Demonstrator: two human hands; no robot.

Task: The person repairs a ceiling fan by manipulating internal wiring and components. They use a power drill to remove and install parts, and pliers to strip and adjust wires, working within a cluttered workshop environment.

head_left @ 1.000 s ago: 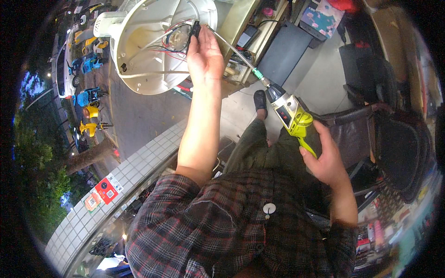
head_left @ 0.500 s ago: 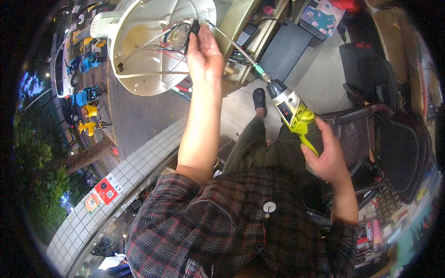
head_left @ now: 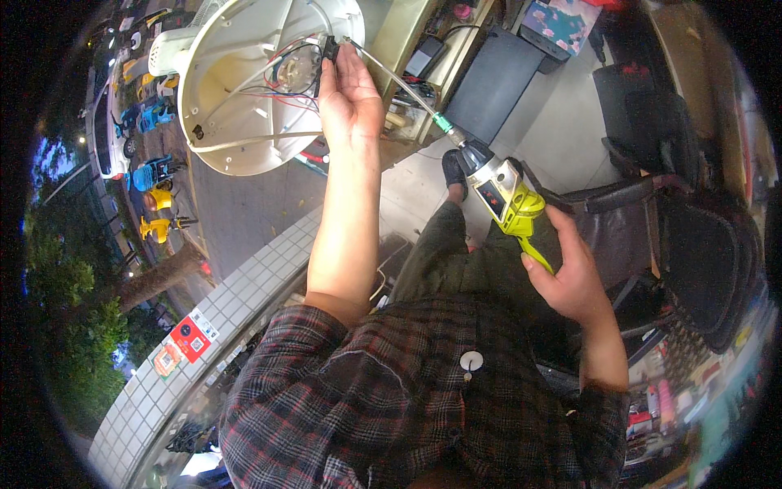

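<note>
At the top, a white plastic fan base (head_left: 215, 106) is turned open side out, showing wires and a round inner part (head_left: 295, 73). My left hand (head_left: 353, 103) is palm up against it, closed on a small black component (head_left: 329, 49), its fingertips partly bent. My right hand (head_left: 570, 269) grips a yellow-green and silver power screwdriver (head_left: 518, 208). Its long metal bit (head_left: 396, 80), with a green collar, reaches up-left to beside my left fingertips; whether the tip touches anything is unclear.
A tiled ledge (head_left: 252, 275) separates me from a street with parked scooters (head_left: 155, 174). Behind the bit are a shelf with tools (head_left: 428, 65), a dark grey panel (head_left: 491, 90) and a flowered box (head_left: 554, 27). A dark chair (head_left: 692, 269) stands at right.
The fan base and my left hand have shifted left and slightly down. The screwdriver and my right hand have moved slightly left with them.
</note>
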